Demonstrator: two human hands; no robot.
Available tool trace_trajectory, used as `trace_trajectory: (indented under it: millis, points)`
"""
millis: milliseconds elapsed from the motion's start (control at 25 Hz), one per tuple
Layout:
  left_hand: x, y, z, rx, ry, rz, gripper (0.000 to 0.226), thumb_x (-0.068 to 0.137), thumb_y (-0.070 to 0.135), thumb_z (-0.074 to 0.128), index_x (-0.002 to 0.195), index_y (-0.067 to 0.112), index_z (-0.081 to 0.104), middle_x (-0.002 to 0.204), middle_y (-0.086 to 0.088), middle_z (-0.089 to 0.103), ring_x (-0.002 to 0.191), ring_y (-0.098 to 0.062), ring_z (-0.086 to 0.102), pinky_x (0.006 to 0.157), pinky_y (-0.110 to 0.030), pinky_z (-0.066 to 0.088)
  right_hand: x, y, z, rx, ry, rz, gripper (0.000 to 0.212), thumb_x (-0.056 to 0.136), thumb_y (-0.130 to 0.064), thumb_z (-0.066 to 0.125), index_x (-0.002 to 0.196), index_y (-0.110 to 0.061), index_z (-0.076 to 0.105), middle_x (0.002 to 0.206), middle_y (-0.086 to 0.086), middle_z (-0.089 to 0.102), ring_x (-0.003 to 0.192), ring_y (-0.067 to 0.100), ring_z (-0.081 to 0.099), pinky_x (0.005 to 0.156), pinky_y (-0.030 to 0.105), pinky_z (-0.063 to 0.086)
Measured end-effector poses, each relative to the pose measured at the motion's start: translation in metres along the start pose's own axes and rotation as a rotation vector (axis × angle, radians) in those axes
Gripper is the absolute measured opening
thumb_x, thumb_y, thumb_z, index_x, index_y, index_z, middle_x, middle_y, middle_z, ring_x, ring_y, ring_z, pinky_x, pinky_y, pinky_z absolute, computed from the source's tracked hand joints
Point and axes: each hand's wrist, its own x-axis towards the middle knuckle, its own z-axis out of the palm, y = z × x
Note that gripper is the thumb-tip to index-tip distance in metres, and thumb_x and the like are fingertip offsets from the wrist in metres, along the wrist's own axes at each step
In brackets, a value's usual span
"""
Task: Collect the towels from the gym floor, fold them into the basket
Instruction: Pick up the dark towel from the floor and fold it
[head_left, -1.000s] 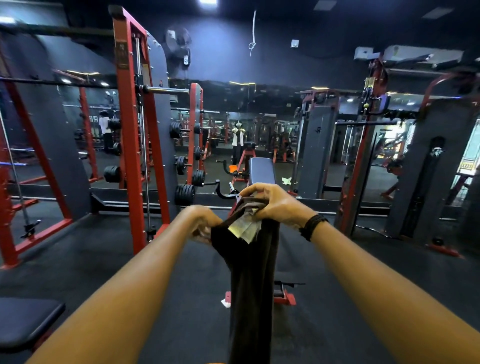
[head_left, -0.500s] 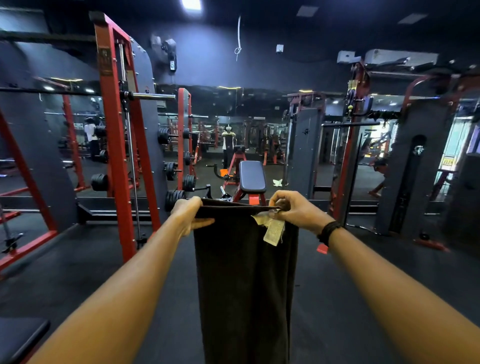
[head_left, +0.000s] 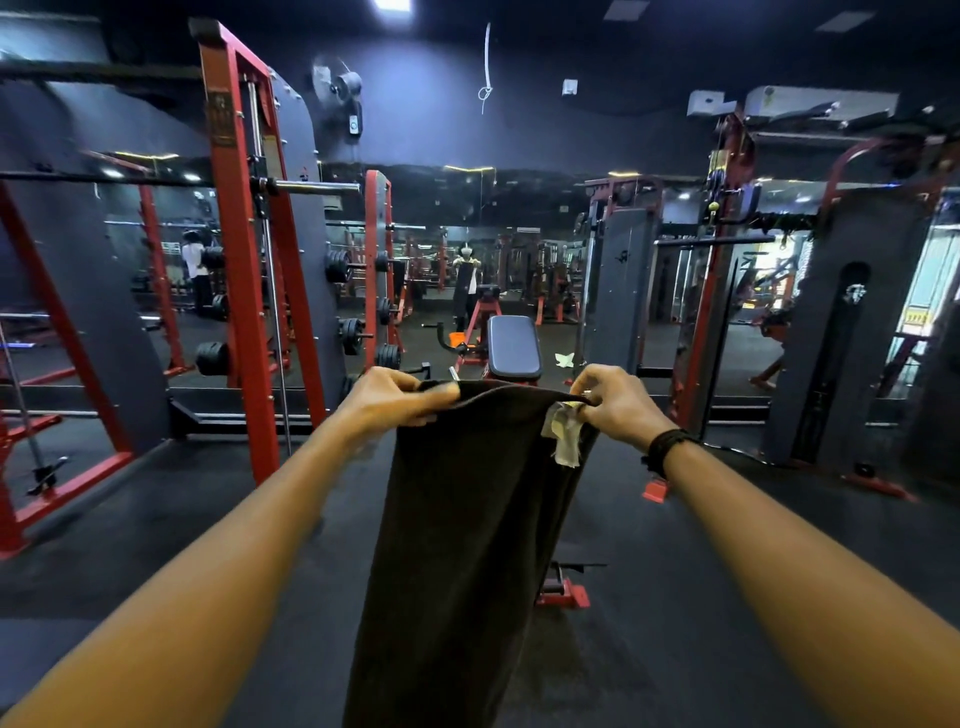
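Observation:
A long dark brown towel (head_left: 467, 545) hangs straight down in front of me, held up by its top edge at arm's length. My left hand (head_left: 395, 397) pinches the top left corner. My right hand (head_left: 618, 405) pinches the top right corner, where a pale label (head_left: 563, 434) dangles. The top edge is stretched between the hands with a slight upward bow. The towel's lower end runs out of the frame. No basket is in view.
A red and grey adjustable bench (head_left: 511, 353) stands just behind the towel, its red foot (head_left: 563, 592) on the black rubber floor. A red smith machine (head_left: 244, 249) with weight plates is at left, a cable station (head_left: 722, 270) at right. A mirror wall lies ahead.
My hands have drawn apart, spreading the bunched top edge of the towel to its full width. The towel now hangs flat instead of as a narrow rope.

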Motion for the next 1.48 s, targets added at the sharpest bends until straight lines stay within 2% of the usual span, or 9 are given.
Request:
trace_trajectory:
  millis: [240, 320, 480, 600, 720, 840, 1000, 1200, 1480]
  points:
    - [-0.003, -0.014, -0.010, 0.841, -0.455, -0.120, 0.017, 0.080, 0.031, 0.075, 0.082, 0.023, 0.060, 0.085, 0.001, 0.063, 0.076, -0.011, 0.060, 0.065, -0.023, 0.049, -0.008, 0.003, 0.016, -0.115, -0.416, 0.035, 0.009, 0.079, -0.011, 0.076, 0.082, -0.018, 0.071, 0.085, 0.002, 0.069, 0.082, 0.016, 0.064, 0.067, 0.024, 0.052]
    - [-0.006, -0.009, -0.015, 0.637, -0.562, -0.160, 0.016, 0.082, 0.030, 0.072, 0.085, 0.020, 0.060, 0.086, 0.001, 0.061, 0.075, -0.010, 0.057, 0.065, -0.020, 0.046, -0.005, -0.005, 0.008, -0.054, -0.543, -0.024, 0.011, 0.081, -0.009, 0.074, 0.084, -0.018, 0.069, 0.086, 0.000, 0.067, 0.079, 0.012, 0.062, 0.061, 0.017, 0.050]
    - [-0.006, -0.006, -0.023, -0.346, -0.275, -0.108, 0.078, 0.050, 0.051, 0.088, 0.113, 0.017, 0.058, 0.111, -0.002, 0.066, 0.103, -0.020, 0.062, 0.088, -0.038, 0.049, 0.016, 0.003, -0.013, 1.058, -0.290, -0.008, 0.067, 0.062, -0.032, 0.087, 0.120, -0.016, 0.059, 0.116, 0.006, 0.067, 0.103, 0.021, 0.066, 0.086, 0.036, 0.055]
    - [-0.009, -0.027, 0.011, -0.121, -0.497, -0.260, 0.112, 0.021, 0.053, 0.093, 0.118, 0.025, 0.047, 0.117, 0.003, 0.055, 0.115, -0.023, 0.052, 0.103, -0.046, 0.042, 0.005, 0.030, 0.026, 0.791, -0.621, 0.185, 0.090, 0.049, -0.038, 0.094, 0.128, -0.018, 0.056, 0.128, 0.005, 0.063, 0.119, 0.027, 0.059, 0.104, 0.053, 0.043]
    - [-0.007, -0.038, 0.026, -0.203, -0.405, -0.297, 0.109, 0.015, 0.052, 0.094, 0.112, 0.020, 0.056, 0.119, -0.001, 0.060, 0.112, -0.021, 0.055, 0.104, -0.045, 0.041, -0.002, 0.036, 0.043, 0.745, -0.604, 0.258, 0.094, 0.041, -0.033, 0.096, 0.125, -0.015, 0.058, 0.126, 0.006, 0.063, 0.116, 0.024, 0.059, 0.104, 0.049, 0.045]
    - [-0.006, -0.049, 0.018, -0.344, -0.325, -0.328, 0.104, 0.023, 0.055, 0.093, 0.113, 0.018, 0.058, 0.121, -0.006, 0.061, 0.109, -0.023, 0.059, 0.087, -0.037, 0.050, -0.005, 0.034, 0.035, 1.019, -0.379, 0.307, 0.060, 0.054, -0.020, 0.090, 0.107, -0.012, 0.065, 0.104, 0.009, 0.069, 0.091, 0.016, 0.068, 0.080, 0.031, 0.058]
    - [-0.023, -0.060, 0.023, -0.078, -0.415, -0.411, 0.079, 0.042, 0.043, 0.091, 0.109, 0.018, 0.057, 0.116, -0.006, 0.062, 0.105, -0.022, 0.059, 0.087, -0.037, 0.051, -0.029, 0.037, 0.050, 0.519, -0.800, 0.440, 0.021, 0.085, -0.018, 0.070, 0.102, -0.012, 0.059, 0.095, 0.002, 0.068, 0.083, 0.015, 0.067, 0.068, 0.032, 0.057]
    - [-0.017, -0.056, 0.020, -0.535, -0.118, -0.441, 0.047, 0.077, 0.038, 0.071, 0.113, 0.010, 0.059, 0.112, -0.013, 0.064, 0.104, -0.029, 0.059, 0.088, -0.041, 0.045, -0.015, 0.040, 0.045, 1.083, -0.471, 0.388, 0.042, 0.086, -0.026, 0.066, 0.123, -0.007, 0.059, 0.120, 0.012, 0.066, 0.109, 0.025, 0.064, 0.085, 0.037, 0.054]
    - [-0.011, -0.046, 0.002, -0.578, -0.084, -0.396, 0.048, 0.074, 0.035, 0.073, 0.114, 0.014, 0.057, 0.116, -0.011, 0.061, 0.109, -0.028, 0.056, 0.096, -0.043, 0.040, -0.015, 0.029, 0.052, 1.026, -0.512, 0.346, 0.042, 0.081, -0.015, 0.067, 0.121, -0.014, 0.057, 0.123, 0.009, 0.063, 0.114, 0.025, 0.058, 0.099, 0.044, 0.047]
